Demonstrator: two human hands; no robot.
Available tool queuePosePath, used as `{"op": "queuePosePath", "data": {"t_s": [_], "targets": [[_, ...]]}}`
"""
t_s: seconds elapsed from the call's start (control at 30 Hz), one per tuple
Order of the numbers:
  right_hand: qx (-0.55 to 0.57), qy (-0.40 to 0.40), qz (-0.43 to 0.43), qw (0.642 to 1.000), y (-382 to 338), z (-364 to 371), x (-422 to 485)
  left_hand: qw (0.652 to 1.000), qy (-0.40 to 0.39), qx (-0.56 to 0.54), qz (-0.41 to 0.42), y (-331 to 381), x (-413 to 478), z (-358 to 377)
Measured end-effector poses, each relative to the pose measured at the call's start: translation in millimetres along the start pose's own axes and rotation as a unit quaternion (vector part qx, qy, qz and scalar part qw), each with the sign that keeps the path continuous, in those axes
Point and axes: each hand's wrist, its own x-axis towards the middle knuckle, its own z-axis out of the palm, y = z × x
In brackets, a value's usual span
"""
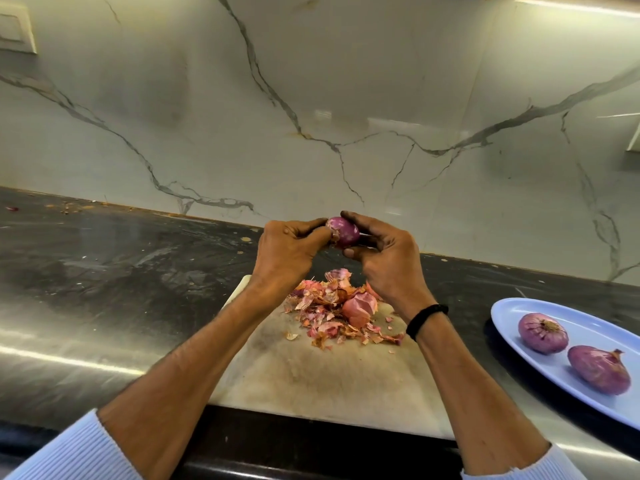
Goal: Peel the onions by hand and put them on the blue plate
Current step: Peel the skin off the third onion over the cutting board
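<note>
Peeling an onion in the air above the board.

I hold the onion (343,232) over the cutting board (322,372): right hand (384,258) clamped around it, left hand (291,251) pinching papery skin at its end. It looks glossy purple, mostly bare; I judge it firm, light and slippery, best gripped around the middle. Peels (337,311) lie below; two onions (542,333) sit on the blue plate (512,311) to the right.

No readable text, label, brand, number or sign appears anywhere in this view.
</note>
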Motion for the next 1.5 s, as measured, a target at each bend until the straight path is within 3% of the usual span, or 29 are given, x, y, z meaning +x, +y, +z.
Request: {"op": "queuePosePath", "data": {"t_s": [0.13, 0.43, 0.7, 0.97, 1.5], "targets": [[-0.007, 0.000, 0.002, 1.000, 6.7, -0.1, 0.0, 1.000, -0.027, -0.010, -0.005, 0.9, -2.9, 4.3], [-0.007, -0.001, -0.004, 1.000, 1.4, 2.3, -0.6, 0.999, 0.005, -0.048, 0.000, -3.5, 1.0, -0.5], [-0.013, 0.008, 0.003, 1.000, 5.5, 3.2, 0.0, 0.975, -0.013, -0.200, -0.097, -4.8, 1.8, 9.8], [-0.003, 0.011, -0.002, 1.000, 2.2, 3.4, 0.7, 0.985, -0.014, -0.166, -0.048, -5.6, 0.3, 5.5], [-0.013, -0.002, 0.002, 1.000, 5.4, 3.7, 1.1, 0.992, -0.006, -0.124, -0.026, -6.6, -0.6, 3.7]]}}
